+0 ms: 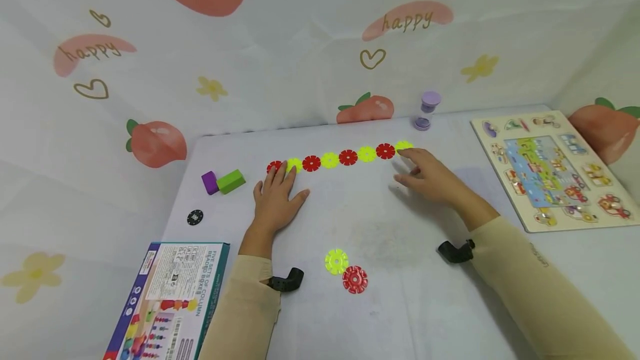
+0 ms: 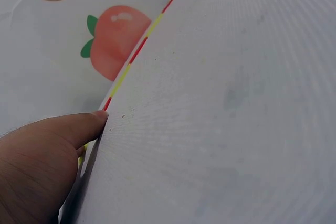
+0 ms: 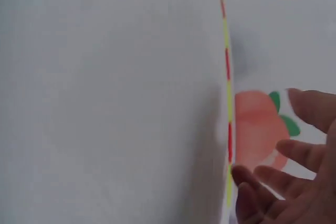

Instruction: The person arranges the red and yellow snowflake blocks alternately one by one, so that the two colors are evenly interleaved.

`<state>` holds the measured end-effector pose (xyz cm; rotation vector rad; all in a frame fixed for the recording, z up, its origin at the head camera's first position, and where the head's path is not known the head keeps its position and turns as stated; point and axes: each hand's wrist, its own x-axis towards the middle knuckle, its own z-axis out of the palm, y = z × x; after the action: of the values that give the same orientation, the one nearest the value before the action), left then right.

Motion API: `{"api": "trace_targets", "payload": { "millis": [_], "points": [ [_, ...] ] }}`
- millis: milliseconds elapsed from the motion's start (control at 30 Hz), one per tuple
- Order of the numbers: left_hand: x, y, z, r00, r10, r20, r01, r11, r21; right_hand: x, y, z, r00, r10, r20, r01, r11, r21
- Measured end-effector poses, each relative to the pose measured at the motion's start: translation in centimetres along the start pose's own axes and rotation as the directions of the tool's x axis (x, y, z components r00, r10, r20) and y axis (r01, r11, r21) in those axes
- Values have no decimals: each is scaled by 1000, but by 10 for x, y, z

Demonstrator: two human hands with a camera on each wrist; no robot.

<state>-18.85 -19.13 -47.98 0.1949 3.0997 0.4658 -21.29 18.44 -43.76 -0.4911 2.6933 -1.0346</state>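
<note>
A row of notched plastic discs, red and yellow by turns, runs across the back of the table. My left hand (image 1: pixel 276 204) lies flat with fingers spread, its fingertips resting on the red disc (image 1: pixel 271 168) and the yellow disc (image 1: pixel 298 164) at the row's left end. At the other end, my right hand (image 1: pixel 430 176) touches the last yellow disc (image 1: pixel 404 144) with its index fingertip, its other fingers loosely bent. Both wrist views show the row edge-on as a thin red-and-yellow line. Nearer me, a loose yellow disc (image 1: pixel 330 263) lies touching or slightly overlapping a red one (image 1: pixel 361 280).
Left of the row are a purple block (image 1: pixel 210 182), a green block (image 1: pixel 231 181) and a black round chip (image 1: pixel 195 217). A toy box (image 1: pixel 175 293) lies at front left. A wooden picture puzzle (image 1: pixel 500 165) lies right; a purple hourglass (image 1: pixel 427 110) stands behind.
</note>
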Motion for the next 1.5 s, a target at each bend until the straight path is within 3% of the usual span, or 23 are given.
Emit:
{"api": "trace_targets", "payload": {
  "millis": [100, 233, 367, 467, 600, 700, 800, 933, 1167, 1500],
  "points": [
    [0, 0, 0, 1000, 5, 3, -5, 1000, -9, -17, -10, 10, 999, -31, -25, 35, 978, 206],
    [1, -1, 0, 1000, 8, -1, -8, 1000, -5, -42, -23, 35, 992, -124, 34, 97, 898, 430],
    [1, -3, -1, 1000, 10, -17, -10, 1000, -4, -64, -39, 66, 970, -219, 102, 141, 856, 498],
    [0, -4, -2, 1000, 4, -20, -4, 1000, -9, -77, -52, 87, 949, -290, 124, 209, 873, 441],
    [-2, -6, -2, 1000, 3, -13, -3, 1000, -12, -91, -66, 110, 905, -383, 185, 348, 917, 195],
    [-2, -6, -2, 1000, 7, -12, -7, 1000, -20, -99, -73, 119, 875, -432, 217, 434, 900, 39],
    [-2, -6, -1, 1000, 6, -14, -7, 1000, -23, -102, -74, 121, 861, -461, 213, 469, 883, 18],
    [-1, -6, 1, 1000, 14, -14, -14, 1000, -19, -105, -74, 113, 857, -452, 246, 461, 887, 25],
    [1, -5, 3, 1000, 20, -17, -20, 1000, -8, -110, -62, 86, 863, -343, 371, 379, 925, -27],
    [2, -4, 3, 1000, 13, -9, -13, 1000, -2, -113, -47, 57, 894, -246, 374, 288, 956, -60]
  ]
}}
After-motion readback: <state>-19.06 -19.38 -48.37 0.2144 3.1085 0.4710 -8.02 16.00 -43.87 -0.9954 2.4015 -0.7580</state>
